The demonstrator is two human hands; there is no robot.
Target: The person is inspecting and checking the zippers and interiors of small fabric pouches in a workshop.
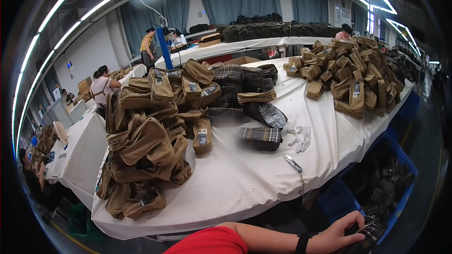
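Note:
My left hand (340,233), with a black band at the wrist, reaches in from the bottom right below a red sleeve. Its thumb and fingers pinch a dark plaid bag (369,234) at the rim of a blue bin; my right hand is out of view. On the white-covered table (229,190) lie a plaid pouch (261,138), a pair of thread snips (293,163) tied to a cord, and small white crumpled pieces (301,138). A dark bag with a silvery crinkled patch (273,114) lies behind the pouch.
Brown zippered bags (144,144) are heaped at the left, and more brown bags (356,74) at the back right. A blue bin (411,183) holding dark plaid bags stands beside the table at the right. Other people work at far tables.

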